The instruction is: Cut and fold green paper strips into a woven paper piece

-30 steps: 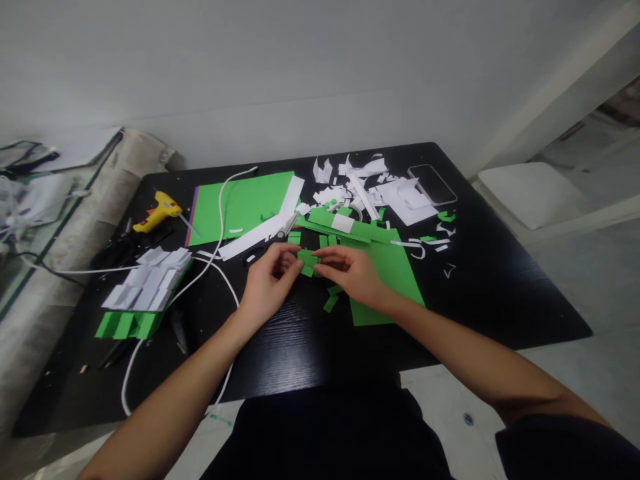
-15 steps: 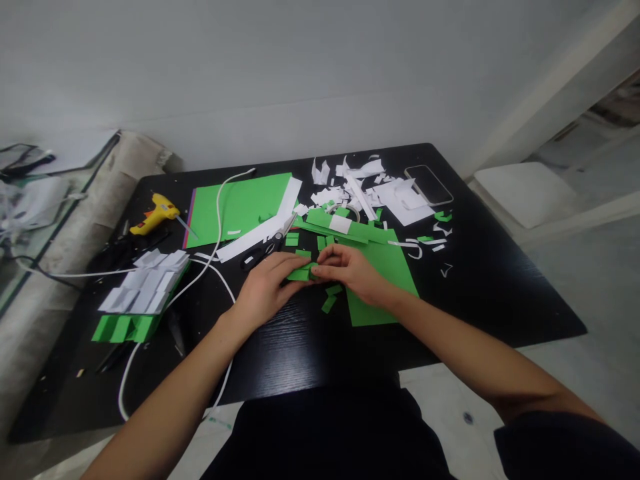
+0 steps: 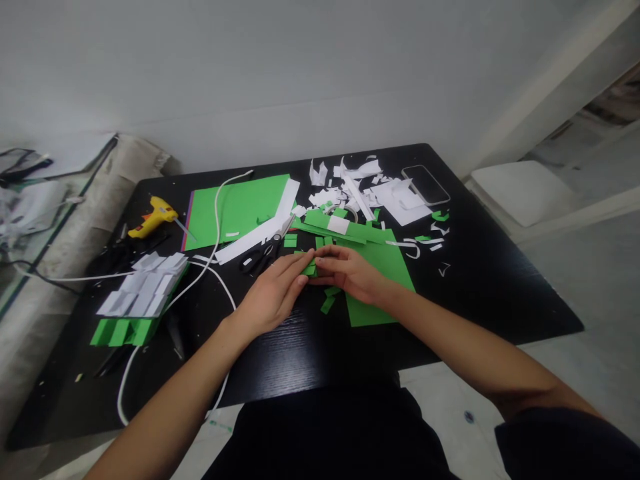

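My left hand (image 3: 273, 291) and my right hand (image 3: 353, 272) meet above the black table. Between their fingers is a small folded piece of green paper (image 3: 311, 268), mostly covered by the fingertips. The left fingers lie close together along its near side; the right thumb and fingers pinch its other end. Small green paper pieces (image 3: 329, 305) lie just below the right hand, and others (image 3: 291, 241) are beyond the left. Black-handled scissors (image 3: 257, 259) rest left of the hands. A green sheet (image 3: 377, 310) lies partly under the right wrist.
A yellow glue gun (image 3: 156, 217) lies at the left, near a model of white and green folded paper (image 3: 145, 293). A white cable (image 3: 219, 220) loops across the table (image 3: 480, 287). White scraps (image 3: 357, 190) and a phone (image 3: 426, 185) are at the back right.
My left hand has moved right and its fingers have closed over the green paper, which shows less now. The right fingers have shifted slightly around its end.
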A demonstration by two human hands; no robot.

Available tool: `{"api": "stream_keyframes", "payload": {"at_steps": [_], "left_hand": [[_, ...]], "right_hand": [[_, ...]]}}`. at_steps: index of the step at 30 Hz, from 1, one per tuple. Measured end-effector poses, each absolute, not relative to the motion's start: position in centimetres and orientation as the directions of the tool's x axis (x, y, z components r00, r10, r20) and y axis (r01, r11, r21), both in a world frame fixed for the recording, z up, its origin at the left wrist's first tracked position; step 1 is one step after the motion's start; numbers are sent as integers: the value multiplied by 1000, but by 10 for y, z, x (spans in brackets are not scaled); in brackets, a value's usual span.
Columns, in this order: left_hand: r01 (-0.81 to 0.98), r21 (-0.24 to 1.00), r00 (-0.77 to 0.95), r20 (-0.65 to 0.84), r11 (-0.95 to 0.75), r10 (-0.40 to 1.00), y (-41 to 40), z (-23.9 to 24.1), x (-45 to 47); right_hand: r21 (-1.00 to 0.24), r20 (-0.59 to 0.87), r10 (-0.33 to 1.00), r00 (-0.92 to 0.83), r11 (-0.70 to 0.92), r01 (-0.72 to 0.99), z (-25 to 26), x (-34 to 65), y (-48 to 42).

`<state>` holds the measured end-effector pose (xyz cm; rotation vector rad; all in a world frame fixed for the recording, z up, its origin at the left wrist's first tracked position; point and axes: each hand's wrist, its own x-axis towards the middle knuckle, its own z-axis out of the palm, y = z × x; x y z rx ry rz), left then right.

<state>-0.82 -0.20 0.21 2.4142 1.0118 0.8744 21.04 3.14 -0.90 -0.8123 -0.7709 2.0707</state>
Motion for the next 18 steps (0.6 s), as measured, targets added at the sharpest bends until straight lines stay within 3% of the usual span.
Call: {"api": "stream_keyframes", "payload": {"at_steps": [18], "left_hand": [[507,474,548,467,-720,694,-3,-4,-4]], "right_hand": [[-709,-260,807,-531,-533,-463,-13,205,26]]}}
